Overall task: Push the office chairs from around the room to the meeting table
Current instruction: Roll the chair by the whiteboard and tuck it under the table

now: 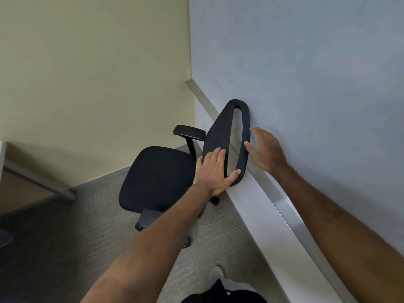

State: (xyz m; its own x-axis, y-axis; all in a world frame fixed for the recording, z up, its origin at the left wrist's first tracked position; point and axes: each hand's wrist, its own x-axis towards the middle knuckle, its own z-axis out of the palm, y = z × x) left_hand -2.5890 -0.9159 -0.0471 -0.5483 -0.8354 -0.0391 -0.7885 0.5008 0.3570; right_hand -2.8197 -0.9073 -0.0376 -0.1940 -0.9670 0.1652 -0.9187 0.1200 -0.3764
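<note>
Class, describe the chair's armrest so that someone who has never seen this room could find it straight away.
Start at the corner where the yellowish wall meets the grey-blue wall; a black office chair stands there. The armrest is on the chair's far side, between seat and backrest. It is the only flat, smooth pad raised on a thin post.

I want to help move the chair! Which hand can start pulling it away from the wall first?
The left hand. It already wraps the lower edge of the black chair's backrest. The right hand is open beside the backrest's far edge, squeezed near the blue wall, not gripping yet.
</note>
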